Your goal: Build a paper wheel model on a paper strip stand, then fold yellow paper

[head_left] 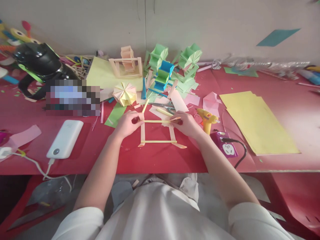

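Observation:
A paper frame (pixel 142 132) of pale pink strips joined by two thin yellow paper sticks lies on the red table in front of me. My left hand (pixel 128 124) pinches its upper left corner, where the upper stick meets a pink strip. At the upper right corner, my right hand (pixel 185 124) has its fingers closed on the frame. Beyond the hands lie loose yellow paper sticks and scissors (pixel 167 104), partly covered by paper. A yellow glue gun (pixel 207 118) is just right of my right hand. A pleated paper wheel (pixel 125 94) sits behind my left hand.
Folded paper models, one blue and green (pixel 162 77), stand at the back. Yellow paper sheets (pixel 257 123) and a purple power socket (pixel 226 145) are on the right. A white power bank (pixel 65 138) with a cable and a black jug-like object (pixel 37 63) are on the left.

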`<state>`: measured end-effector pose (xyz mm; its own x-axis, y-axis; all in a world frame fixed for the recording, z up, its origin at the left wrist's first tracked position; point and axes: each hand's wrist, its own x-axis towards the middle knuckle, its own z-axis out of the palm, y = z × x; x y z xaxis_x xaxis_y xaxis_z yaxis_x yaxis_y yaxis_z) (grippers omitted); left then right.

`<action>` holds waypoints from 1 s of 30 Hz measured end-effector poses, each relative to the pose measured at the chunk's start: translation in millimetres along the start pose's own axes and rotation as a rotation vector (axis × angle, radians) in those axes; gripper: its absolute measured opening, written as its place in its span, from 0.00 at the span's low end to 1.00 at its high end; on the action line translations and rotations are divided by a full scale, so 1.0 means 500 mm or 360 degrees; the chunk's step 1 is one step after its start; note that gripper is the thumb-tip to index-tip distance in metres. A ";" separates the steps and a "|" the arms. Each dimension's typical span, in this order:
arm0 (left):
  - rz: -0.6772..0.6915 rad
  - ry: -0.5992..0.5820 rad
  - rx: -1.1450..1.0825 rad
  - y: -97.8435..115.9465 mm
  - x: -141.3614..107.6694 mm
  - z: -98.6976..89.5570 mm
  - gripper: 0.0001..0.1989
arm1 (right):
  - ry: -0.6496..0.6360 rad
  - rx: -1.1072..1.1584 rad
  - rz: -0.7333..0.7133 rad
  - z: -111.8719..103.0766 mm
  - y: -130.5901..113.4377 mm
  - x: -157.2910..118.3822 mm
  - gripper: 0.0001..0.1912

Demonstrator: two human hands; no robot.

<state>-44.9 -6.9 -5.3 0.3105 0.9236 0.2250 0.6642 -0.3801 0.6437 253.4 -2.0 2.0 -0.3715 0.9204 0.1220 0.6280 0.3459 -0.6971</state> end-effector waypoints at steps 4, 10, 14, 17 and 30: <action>0.0013 -0.0029 0.0005 -0.003 0.002 0.001 0.06 | 0.0024 -0.0041 -0.0003 0.010 0.009 -0.003 0.06; 0.0034 -0.0050 -0.0021 -0.002 0.003 0.000 0.06 | 0.0033 -0.0167 -0.0001 0.020 0.005 -0.010 0.07; 0.0030 -0.0033 -0.0048 -0.003 0.002 0.001 0.05 | 0.0032 -0.0219 -0.0022 0.022 -0.004 -0.013 0.08; 0.0033 -0.0007 -0.0062 -0.004 0.002 0.003 0.04 | 0.0045 -0.0209 -0.0011 0.022 -0.003 -0.014 0.09; 0.0101 0.0001 -0.0002 -0.006 0.003 0.002 0.03 | 0.0005 -0.0300 -0.0064 0.022 -0.001 -0.009 0.12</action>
<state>-45.6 -4.6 -7.8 0.3512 0.8978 0.2658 0.6423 -0.4376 0.6292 247.4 -8.4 -6.0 -0.3969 0.9055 0.1498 0.7298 0.4104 -0.5469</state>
